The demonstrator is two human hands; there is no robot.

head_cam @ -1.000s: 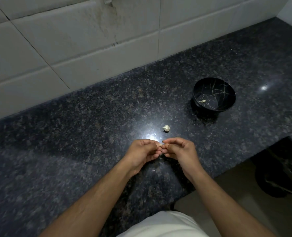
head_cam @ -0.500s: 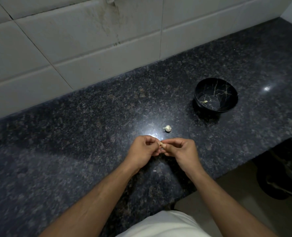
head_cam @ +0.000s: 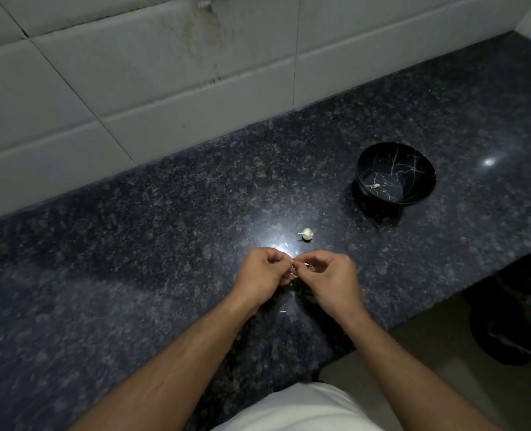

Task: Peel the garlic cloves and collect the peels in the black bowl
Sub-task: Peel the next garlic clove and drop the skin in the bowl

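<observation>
My left hand (head_cam: 262, 272) and my right hand (head_cam: 329, 278) meet above the dark granite counter (head_cam: 133, 259). Between their fingertips they pinch a small garlic clove (head_cam: 294, 265), mostly hidden; a thin pale strip of peel sticks out toward the right hand. A second whitish garlic piece (head_cam: 307, 234) lies on the counter just beyond the hands. The black bowl (head_cam: 413, 160) with gold veins stands to the far right, holding a small pale scrap (head_cam: 375, 185).
A white tiled wall (head_cam: 133, 82) rises behind the counter. The counter's front edge runs diagonally at the lower right, with floor and a dark object (head_cam: 513, 325) below it. A white garment (head_cam: 301, 409) shows at the bottom.
Both hands stayed together on the clove and shifted slightly; a strip of peel now shows by the right fingertips. The loose garlic and the bowl have not moved.
</observation>
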